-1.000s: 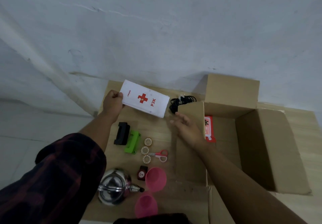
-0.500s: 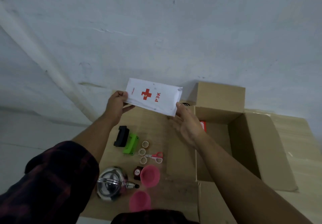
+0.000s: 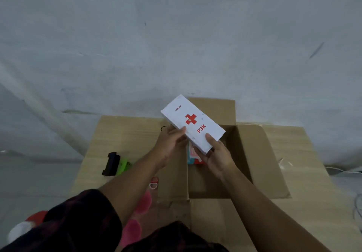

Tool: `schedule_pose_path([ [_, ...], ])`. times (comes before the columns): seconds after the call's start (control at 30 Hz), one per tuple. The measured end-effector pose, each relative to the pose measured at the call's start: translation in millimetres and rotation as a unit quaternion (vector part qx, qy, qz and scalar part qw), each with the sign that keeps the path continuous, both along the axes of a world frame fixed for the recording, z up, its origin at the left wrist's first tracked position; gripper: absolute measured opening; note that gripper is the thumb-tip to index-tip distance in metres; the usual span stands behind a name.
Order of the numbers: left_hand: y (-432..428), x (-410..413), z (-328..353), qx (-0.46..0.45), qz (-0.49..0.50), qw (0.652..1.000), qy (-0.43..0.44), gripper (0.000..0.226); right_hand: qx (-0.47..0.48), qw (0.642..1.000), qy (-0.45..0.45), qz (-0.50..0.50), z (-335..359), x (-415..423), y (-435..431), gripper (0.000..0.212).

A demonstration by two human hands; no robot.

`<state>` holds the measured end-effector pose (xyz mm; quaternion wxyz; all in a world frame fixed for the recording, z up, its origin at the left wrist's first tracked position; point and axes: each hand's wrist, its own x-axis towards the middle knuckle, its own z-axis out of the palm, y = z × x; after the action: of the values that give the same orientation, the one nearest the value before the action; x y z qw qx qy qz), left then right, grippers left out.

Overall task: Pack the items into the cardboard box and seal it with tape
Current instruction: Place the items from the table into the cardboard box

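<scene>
Brings the white rectangular carton (image 3: 193,123) (red cross, "P3K") rightward, above the open brown cardboard box (image 3: 252,153); grips its near end with left hand (image 3: 170,144) and right hand (image 3: 217,155).

Both hands hold a white pack (image 3: 193,123) printed with a red cross and "P3K" above the open cardboard box (image 3: 270,163), with the pack set slantwise to the box's sides. The left hand (image 3: 170,146) grips its left long edge. The right hand (image 3: 218,153) holds the near end, thumb on top and fingers beneath. Inside the box, under the pack, lies a red and blue packet (image 3: 195,158). On the worktop (image 3: 127,134) left of the box lie a black block (image 3: 110,163) touching a green one (image 3: 123,166), pink-handled scissors (image 3: 153,182) partly hidden by the left forearm, and two pink cups (image 3: 144,202) near the dark checked sleeve (image 3: 84,222). A black cable (image 3: 164,128) shows just beyond the left hand.
</scene>
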<state>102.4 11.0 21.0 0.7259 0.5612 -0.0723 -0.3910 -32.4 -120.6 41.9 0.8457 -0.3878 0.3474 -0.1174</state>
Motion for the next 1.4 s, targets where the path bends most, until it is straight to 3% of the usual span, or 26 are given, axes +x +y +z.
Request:
schedule_pose_path([
  [0.23, -34, -40, -13, 0.086, -0.044, 0.995, -0.008, 0.043, -0.004, 0.999, 0.043, -0.027, -7, -51, -25, 0.042],
  [0.37, -42, -46, -12, 0.156, -0.076, 0.983, -0.063, 0.032, 0.003, 0.992, 0.101, 0.074, -15, -83, -50, 0.052],
  [0.53, -50, -70, -29, 0.254, -0.164, 0.946, -0.116, 0.051, 0.063, 0.991, 0.113, 0.024, -49, -102, -51, 0.044],
  [0.7, -53, -87, -54, 0.323, -0.277, 0.887, -0.181, 0.078, 0.086, 0.983, 0.156, -0.039, -75, -105, -54, 0.039],
  [1.1, -54, -88, -75, 0.320, -0.304, 0.875, -0.197, 0.096, 0.108, 0.977, 0.178, -0.054, -85, -98, -62, 0.032],
  [1.27, -58, -97, -82, 0.331, -0.281, 0.877, -0.205, 0.082, 0.136, 0.971, 0.191, -0.051, -90, -97, -66, 0.032],
  [1.4, -59, -100, -87, 0.319, -0.281, 0.890, -0.166, 0.084, 0.106, 0.970, 0.217, -0.041, -89, -97, -65, 0.032],
])
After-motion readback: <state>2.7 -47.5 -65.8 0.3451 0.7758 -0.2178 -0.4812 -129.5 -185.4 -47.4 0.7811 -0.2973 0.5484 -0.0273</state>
